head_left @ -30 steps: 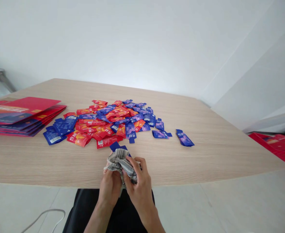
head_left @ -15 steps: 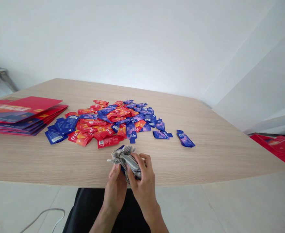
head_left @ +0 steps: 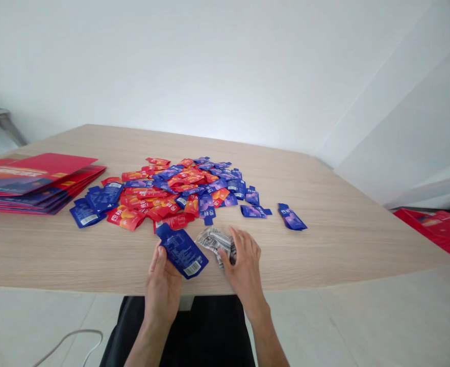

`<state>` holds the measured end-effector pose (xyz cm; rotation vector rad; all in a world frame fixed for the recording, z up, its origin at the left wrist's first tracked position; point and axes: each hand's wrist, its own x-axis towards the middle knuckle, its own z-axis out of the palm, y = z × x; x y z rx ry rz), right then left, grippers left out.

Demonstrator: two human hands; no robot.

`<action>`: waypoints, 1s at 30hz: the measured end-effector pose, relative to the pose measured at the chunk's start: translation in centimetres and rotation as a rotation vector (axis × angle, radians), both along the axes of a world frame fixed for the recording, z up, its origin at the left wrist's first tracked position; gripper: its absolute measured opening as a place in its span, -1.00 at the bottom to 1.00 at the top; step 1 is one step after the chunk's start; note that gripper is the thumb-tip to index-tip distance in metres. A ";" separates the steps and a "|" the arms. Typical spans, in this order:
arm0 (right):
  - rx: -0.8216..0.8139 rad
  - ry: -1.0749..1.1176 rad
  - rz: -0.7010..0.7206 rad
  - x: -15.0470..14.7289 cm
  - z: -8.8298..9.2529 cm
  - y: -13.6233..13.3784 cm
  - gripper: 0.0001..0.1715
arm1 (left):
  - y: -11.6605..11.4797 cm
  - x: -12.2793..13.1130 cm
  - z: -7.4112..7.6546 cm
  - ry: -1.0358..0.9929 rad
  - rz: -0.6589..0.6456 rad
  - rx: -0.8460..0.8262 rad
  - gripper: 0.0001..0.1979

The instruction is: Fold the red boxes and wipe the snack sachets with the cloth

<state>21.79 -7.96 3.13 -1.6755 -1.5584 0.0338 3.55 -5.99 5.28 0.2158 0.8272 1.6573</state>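
The held blue pouch (head_left: pixel 182 253) shows its back: lines of small pale print, too fine to read, above a white barcode panel near its lower corner. In the pile of red and blue pouches (head_left: pixel 167 196), several fronts carry large white characters over orange or purple pictures; they are too small to read with certainty. Pale lettering on the stack of red folders (head_left: pixel 37 173) at the left is blurred.

The worktop (head_left: pixel 324 250) is pale wood grain, with a plain white wall (head_left: pixel 209 66) behind it and light tiled floor (head_left: pixel 363 326) below, where a white cable (head_left: pixel 72 333) curls. At the far right is a red box (head_left: pixel 431 229).

The left grip (head_left: pixel 164 288) holds the blue pouch by its left end, thumb on top, over the worktop's near edge. The right grip (head_left: pixel 246 265) grasps the crumpled striped cloth (head_left: pixel 213 239) between thumb and fingers, just beside the pouch; whether the cloth touches the wood cannot be told.

Half a second ago both hands were together with the cloth bunched over the pouch; now they are apart and the pouch is uncovered. The pile looks unchanged.
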 end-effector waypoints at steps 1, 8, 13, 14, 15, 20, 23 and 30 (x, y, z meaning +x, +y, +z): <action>0.016 0.059 0.041 0.0 0.5 0.0 -0.37 | 0.0 0.3 0.0 -0.011 -0.007 -0.015 -0.77; -0.317 0.632 0.657 -2.0 3.6 -1.8 -0.32 | -1.2 3.9 -0.8 -0.069 -0.171 -0.024 -0.63; -0.266 0.537 0.585 -3.1 3.1 -3.6 -0.40 | -1.7 5.4 -1.2 0.283 -0.216 0.033 -0.54; -0.254 0.524 0.538 -2.6 3.0 -3.9 -0.41 | -1.7 5.4 -1.2 0.386 -0.240 0.080 -0.50; -0.241 0.525 0.482 -1.8 2.9 -4.1 -0.42 | -1.6 5.2 -1.2 0.478 -0.255 0.126 -0.47; -0.066 0.444 0.064 8.6 3.9 -1.7 -0.34 | -1.5 4.1 -1.9 0.721 -0.339 0.273 -0.41; 0.004 0.171 -0.315 17.1 4.6 1.9 -0.27 | -1.5 3.9 -3.0 0.794 -0.375 0.297 -0.38; -0.612 -0.125 -0.602 28.2 2.0 8.5 -0.24 | -1.1 4.0 -4.8 0.776 -0.365 0.319 -0.44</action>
